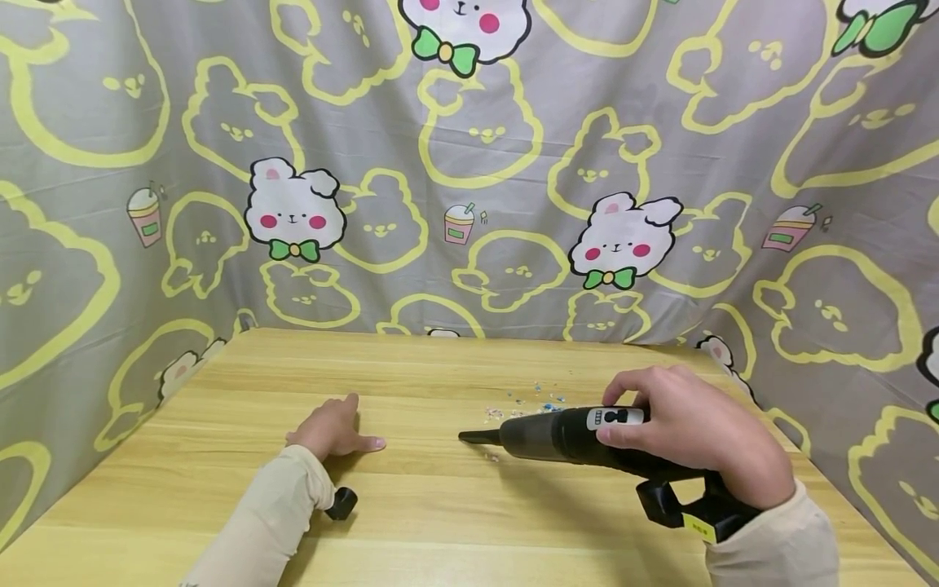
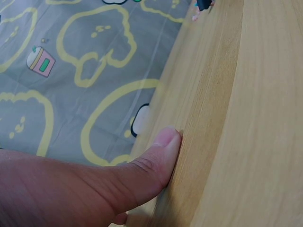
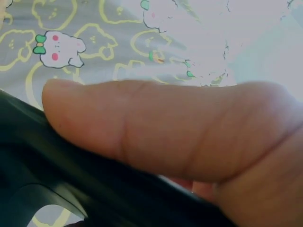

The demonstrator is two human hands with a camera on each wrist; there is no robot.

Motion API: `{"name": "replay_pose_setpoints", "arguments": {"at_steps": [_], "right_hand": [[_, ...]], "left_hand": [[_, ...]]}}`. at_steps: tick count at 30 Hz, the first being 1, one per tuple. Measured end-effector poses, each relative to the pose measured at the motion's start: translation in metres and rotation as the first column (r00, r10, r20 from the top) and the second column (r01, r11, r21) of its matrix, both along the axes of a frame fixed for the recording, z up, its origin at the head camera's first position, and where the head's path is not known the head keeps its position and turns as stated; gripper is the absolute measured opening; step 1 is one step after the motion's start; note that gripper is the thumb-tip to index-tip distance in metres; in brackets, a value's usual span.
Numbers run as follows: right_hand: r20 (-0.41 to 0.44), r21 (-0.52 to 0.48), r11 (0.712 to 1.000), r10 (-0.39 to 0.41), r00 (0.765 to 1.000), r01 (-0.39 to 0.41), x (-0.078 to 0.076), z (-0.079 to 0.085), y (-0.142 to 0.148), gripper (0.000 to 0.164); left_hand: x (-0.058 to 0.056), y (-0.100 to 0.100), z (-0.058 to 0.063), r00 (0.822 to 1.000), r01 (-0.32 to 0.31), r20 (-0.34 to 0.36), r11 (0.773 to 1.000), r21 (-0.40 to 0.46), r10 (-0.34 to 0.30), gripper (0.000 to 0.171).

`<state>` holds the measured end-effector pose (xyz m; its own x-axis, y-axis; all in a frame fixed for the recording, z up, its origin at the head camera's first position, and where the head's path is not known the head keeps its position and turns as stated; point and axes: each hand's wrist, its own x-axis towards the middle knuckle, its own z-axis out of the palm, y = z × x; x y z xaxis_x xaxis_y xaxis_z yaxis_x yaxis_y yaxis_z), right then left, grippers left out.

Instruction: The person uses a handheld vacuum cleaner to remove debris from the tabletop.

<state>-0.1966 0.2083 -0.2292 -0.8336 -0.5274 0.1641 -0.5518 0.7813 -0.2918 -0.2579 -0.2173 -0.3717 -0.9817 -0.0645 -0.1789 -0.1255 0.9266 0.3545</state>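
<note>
A black handheld vacuum cleaner (image 1: pixel 546 434) is gripped by my right hand (image 1: pixel 689 420), its narrow nozzle (image 1: pixel 480 438) pointing left, low over the table. In the right wrist view my thumb (image 3: pixel 137 127) lies along the dark body of the vacuum. Small blue and pinkish scraps (image 1: pixel 550 406) are scattered behind the nozzle, with a few pale bits (image 1: pixel 491 457) in front of it. On the table to the left rests my left hand (image 1: pixel 333 428), thumb extended and nothing held. The left wrist view shows that thumb (image 2: pixel 158 158) against the wood.
The light wooden table (image 1: pixel 411 522) runs back to a grey patterned cloth (image 1: pixel 381 139) that hangs behind it and along both sides. A black wrist device (image 1: pixel 341 504) sits under the left cuff. The vacuum casts a shadow on the wood.
</note>
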Motion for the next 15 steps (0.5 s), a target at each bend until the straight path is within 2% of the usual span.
{"name": "replay_pose_setpoints", "arguments": {"at_steps": [15], "right_hand": [[-0.016, 0.007, 1.0, -0.013, 1.0, 0.013, 0.0001, 0.0011, 0.0029, 0.031]], "left_hand": [[0.0015, 0.0001, 0.002, 1.0, -0.001, 0.0, 1.0, 0.006, 0.001, 0.113]]}}
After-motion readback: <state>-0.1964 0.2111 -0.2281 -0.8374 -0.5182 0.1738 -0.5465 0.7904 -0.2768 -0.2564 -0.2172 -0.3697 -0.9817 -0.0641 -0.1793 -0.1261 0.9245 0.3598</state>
